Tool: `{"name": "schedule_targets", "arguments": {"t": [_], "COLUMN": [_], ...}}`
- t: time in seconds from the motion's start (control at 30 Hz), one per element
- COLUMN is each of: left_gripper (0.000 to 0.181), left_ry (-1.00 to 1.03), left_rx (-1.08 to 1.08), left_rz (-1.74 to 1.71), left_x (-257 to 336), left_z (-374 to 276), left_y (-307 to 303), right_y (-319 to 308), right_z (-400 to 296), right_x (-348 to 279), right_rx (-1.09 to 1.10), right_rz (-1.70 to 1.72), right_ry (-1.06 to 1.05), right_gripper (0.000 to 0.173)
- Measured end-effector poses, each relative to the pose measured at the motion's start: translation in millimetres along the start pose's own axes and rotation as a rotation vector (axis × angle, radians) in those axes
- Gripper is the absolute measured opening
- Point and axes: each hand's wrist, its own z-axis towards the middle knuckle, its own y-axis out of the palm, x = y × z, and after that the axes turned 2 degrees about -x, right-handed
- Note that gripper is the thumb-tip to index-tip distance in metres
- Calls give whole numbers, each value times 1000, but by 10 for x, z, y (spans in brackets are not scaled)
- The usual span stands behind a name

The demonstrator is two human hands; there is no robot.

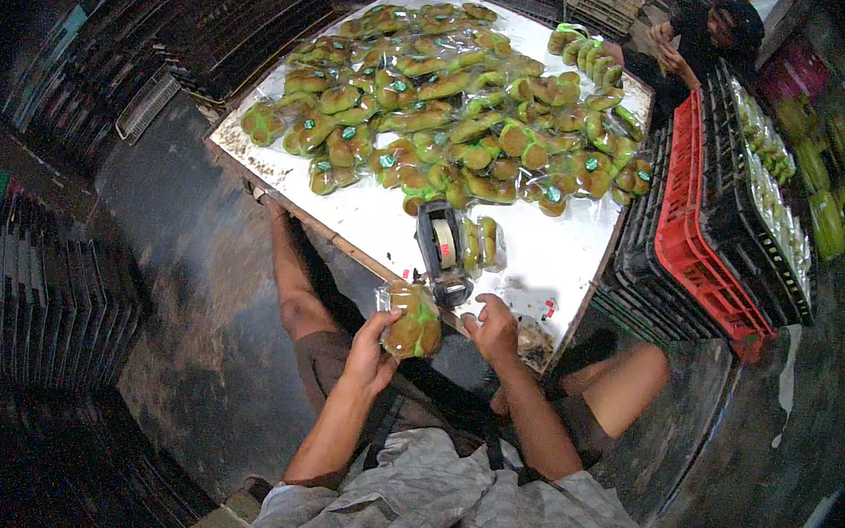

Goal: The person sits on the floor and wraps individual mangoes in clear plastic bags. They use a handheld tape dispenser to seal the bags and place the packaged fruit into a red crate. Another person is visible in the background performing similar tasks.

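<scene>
My left hand [372, 360] grips a pack of brownish-green rounded produce [414, 323] in clear plastic, just off the table's near edge. My right hand [497, 333] is raised over the near corner, thumb and forefinger apart, with nothing visible between them. Between the hands, a dark tape dispenser [442, 254] with a pale roll stands on the edge of the white-topped table [366, 222]. Two slim wrapped packs [485, 245] stand right behind it. A broad heap of similar wrapped packs [435, 109] covers the far part, several bearing round green stickers.
At the right is a stack of black crates [636, 243] with a red crate [693, 233]. Another person [708, 41] sits beyond the far right corner, near a row of packs [595, 58]. Dark stacked trays [54, 309] stand at the left. Red scraps [550, 308] lie near the right corner.
</scene>
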Motion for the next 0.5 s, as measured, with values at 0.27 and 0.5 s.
{"name": "schedule_targets", "arguments": {"t": [0.27,0.5], "left_gripper": [31,34], "left_ry": [-7,-7], "left_rx": [-26,-39], "left_rz": [-19,-6], "left_x": [-21,35], "left_z": [84,64], "left_y": [81,37], "right_y": [271,215], "right_z": [4,-131], "right_x": [65,52], "right_rx": [184,-74], "right_rz": [-2,338], "right_ry": [-154,90], "right_gripper": [18,7]}}
